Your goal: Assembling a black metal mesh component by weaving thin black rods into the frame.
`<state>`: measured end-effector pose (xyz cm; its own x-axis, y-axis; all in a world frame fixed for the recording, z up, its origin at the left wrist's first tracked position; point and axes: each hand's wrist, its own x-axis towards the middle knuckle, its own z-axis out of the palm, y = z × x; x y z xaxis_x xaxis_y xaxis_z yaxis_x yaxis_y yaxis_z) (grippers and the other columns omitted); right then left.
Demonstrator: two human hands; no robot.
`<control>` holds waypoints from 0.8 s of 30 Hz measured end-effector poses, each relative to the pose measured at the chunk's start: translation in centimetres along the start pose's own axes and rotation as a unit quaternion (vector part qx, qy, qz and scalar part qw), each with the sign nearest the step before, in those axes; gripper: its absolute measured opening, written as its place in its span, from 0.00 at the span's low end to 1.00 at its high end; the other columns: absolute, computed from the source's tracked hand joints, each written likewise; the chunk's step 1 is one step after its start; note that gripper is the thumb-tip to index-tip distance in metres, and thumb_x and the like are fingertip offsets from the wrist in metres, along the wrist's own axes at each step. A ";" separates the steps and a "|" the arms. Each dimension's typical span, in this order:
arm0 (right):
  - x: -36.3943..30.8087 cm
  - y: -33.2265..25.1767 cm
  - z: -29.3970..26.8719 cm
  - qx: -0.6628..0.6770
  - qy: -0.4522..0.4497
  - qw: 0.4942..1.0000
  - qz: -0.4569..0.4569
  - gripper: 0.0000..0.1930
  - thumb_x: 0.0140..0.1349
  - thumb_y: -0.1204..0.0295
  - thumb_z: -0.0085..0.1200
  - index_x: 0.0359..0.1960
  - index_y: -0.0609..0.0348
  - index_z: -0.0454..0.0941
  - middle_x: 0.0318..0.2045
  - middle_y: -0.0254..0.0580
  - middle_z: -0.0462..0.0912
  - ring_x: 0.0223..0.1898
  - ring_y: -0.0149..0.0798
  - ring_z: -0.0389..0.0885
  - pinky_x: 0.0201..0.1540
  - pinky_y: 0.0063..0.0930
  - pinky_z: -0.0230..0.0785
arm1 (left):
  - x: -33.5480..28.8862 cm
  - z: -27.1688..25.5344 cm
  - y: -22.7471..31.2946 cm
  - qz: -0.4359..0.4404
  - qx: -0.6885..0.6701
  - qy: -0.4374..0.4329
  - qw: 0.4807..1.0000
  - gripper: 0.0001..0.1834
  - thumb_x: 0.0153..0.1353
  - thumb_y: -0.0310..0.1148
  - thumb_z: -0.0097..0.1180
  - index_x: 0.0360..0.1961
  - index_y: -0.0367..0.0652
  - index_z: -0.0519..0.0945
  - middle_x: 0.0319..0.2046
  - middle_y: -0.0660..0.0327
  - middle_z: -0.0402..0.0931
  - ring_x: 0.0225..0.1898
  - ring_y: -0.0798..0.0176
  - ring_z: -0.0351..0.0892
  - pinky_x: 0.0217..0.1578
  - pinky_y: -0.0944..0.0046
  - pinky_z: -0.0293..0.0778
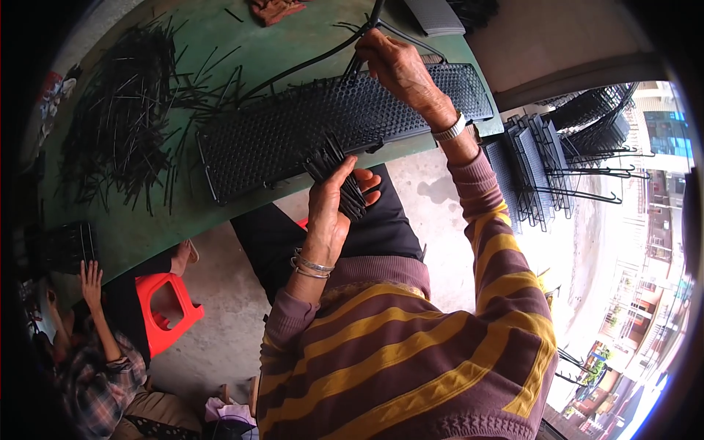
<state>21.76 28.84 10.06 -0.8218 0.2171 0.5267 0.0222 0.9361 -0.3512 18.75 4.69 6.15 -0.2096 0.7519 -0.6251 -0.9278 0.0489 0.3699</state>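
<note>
Both hands are busy at the near side of a green table (pixel 161 236): the left hand (pixel 331 209) wraps around a bundle of black strips (pixel 339 172), thumb laid along it and fingers showing on its right side, while the right hand (pixel 396 66), farther away and to the right, has its fingertips drawn together at the fork of a black wire hanger (pixel 293 71); I cannot tell whether they pinch the rod itself or a thin strip. From the left, a co-worker's hand (pixel 91 282) is spread against a dark rack (pixel 62 246) by the table edge, with a plaid sleeve (pixel 114 356) nearer. Beyond it, a large tangled pile of black strips (pixel 121 110) covers the left part of the table, loose ones straying right. A red stool (pixel 180 330) stands on the floor at the near left. At the far middle lies a crumpled reddish-brown item (pixel 277 10). Across the middle, a long black perforated panel (pixel 257 150) rests along the near edge of the table, the hanger's arms spreading over its far side; the bundle's far end overlaps the panel's near edge in view, contact unclear. A grey stack of sheets (pixel 434 16) sits at the far right of the table, and more black racks (pixel 539 172) stand farther right.
</note>
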 end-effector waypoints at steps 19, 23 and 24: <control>-0.7 -1.5 -0.3 0.053 -0.014 0.998 0.001 0.05 0.61 0.81 0.50 0.37 0.62 0.72 0.27 0.42 0.78 0.28 0.38 0.82 0.30 0.29 0.74 | 0.1 -0.4 -0.2 -0.018 -0.010 0.008 1.000 0.07 0.61 0.36 0.58 0.32 0.45 0.79 0.26 0.61 0.79 0.33 0.60 0.83 0.32 0.59 0.80; -0.8 -1.4 0.2 0.077 -0.003 0.997 0.008 0.04 0.61 0.81 0.50 0.37 0.62 0.72 0.27 0.42 0.79 0.28 0.38 0.83 0.30 0.29 0.74 | -0.1 -0.2 -0.3 -0.016 -0.003 0.012 1.000 0.07 0.62 0.36 0.58 0.32 0.45 0.79 0.26 0.61 0.79 0.33 0.60 0.83 0.32 0.59 0.80; -0.6 -1.4 0.2 0.077 -0.003 0.997 0.008 0.04 0.61 0.81 0.50 0.37 0.62 0.72 0.27 0.42 0.79 0.28 0.38 0.83 0.30 0.29 0.74 | -0.1 -0.2 -0.3 -0.016 -0.003 0.011 1.000 0.07 0.62 0.36 0.58 0.32 0.45 0.79 0.26 0.61 0.79 0.33 0.60 0.83 0.32 0.59 0.80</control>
<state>22.13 27.37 10.05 -0.8253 0.2295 0.5160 -0.0517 0.8792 -0.4737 19.00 4.46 6.01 -0.1861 0.7351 -0.6519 -0.9358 0.0696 0.3455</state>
